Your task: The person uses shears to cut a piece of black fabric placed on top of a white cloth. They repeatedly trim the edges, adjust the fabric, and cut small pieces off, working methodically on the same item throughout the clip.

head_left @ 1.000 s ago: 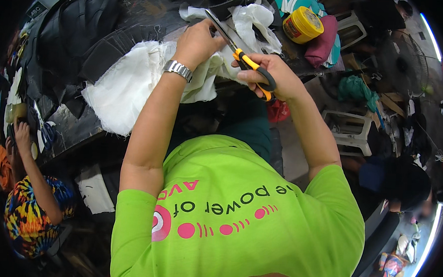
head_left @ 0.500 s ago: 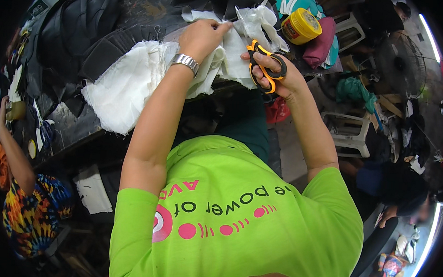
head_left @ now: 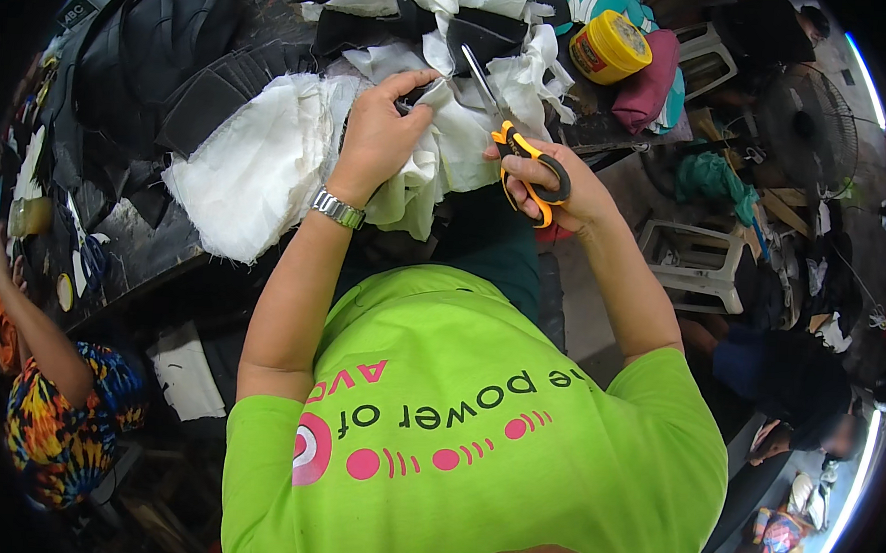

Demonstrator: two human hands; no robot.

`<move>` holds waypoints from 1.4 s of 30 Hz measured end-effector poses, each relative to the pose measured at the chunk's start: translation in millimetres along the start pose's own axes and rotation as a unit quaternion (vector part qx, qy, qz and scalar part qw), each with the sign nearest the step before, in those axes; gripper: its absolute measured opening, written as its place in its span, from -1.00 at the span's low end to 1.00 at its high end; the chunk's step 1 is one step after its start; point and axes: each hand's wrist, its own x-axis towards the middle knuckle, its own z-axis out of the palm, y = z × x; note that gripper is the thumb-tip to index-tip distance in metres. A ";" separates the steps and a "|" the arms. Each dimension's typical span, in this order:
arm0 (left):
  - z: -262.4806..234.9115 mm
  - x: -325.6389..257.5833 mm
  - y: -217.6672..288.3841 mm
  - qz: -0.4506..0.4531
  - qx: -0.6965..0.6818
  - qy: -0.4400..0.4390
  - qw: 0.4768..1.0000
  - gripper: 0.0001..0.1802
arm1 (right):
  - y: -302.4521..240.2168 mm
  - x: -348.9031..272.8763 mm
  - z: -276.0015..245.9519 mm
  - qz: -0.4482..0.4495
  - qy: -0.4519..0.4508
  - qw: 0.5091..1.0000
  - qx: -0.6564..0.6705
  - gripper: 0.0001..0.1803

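Observation:
My left hand (head_left: 383, 125), with a metal watch (head_left: 337, 209) on its wrist, pinches a small dark piece together with the white cloth (head_left: 269, 157) at the table's near edge. My right hand (head_left: 553, 187) grips orange-and-black scissors (head_left: 515, 140) by the handles. Their blades point up and left over the crumpled white fabric, just right of my left fingers. Whether the blades touch the cloth I cannot tell.
Black fabric pieces (head_left: 173, 72) cover the dark table (head_left: 149, 251) at the left. A yellow round tub (head_left: 609, 47) and maroon cloth (head_left: 646, 82) lie at the back right. White plastic stools (head_left: 689, 264) stand to my right. Another person in a colourful shirt (head_left: 65, 407) works at lower left.
My right hand with the scissors has shifted down and right, the blades now pointing toward the cloth. My left hand has settled lower on the white fabric.

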 end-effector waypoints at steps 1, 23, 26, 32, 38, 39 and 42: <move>-0.3 1.0 -1.5 0.022 -0.027 0.006 0.999 -0.68 | -0.1 -2.1 0.8 -0.006 -0.008 1.000 -0.007 -0.60; -7.1 -4.4 9.3 0.079 -0.117 -0.025 0.990 -0.51 | 6.1 -23.7 -7.6 0.041 -0.050 0.987 -0.149 -0.41; -7.1 -3.1 9.9 0.070 -0.152 -0.045 0.985 -0.44 | 4.5 -21.9 -8.0 0.037 -0.069 0.984 -0.162 -0.41; -13.7 -3.4 9.8 0.040 -0.180 -0.084 0.979 -0.44 | 1.2 -14.2 -7.9 0.032 -0.088 0.983 -0.160 -0.43; -19.0 -4.8 8.9 -0.035 -0.199 -0.120 0.972 -0.48 | 0.1 -9.6 -7.8 0.010 -0.092 0.983 -0.157 -0.43; -19.8 -4.6 8.7 -0.040 -0.202 -0.126 0.970 -0.48 | 0.1 -9.3 -7.7 0.012 -0.092 0.984 -0.153 -0.42; -22.2 -3.8 8.6 -0.058 -0.191 -0.136 0.970 -0.49 | 0.3 -9.1 -7.2 0.010 -0.079 0.985 -0.151 -0.41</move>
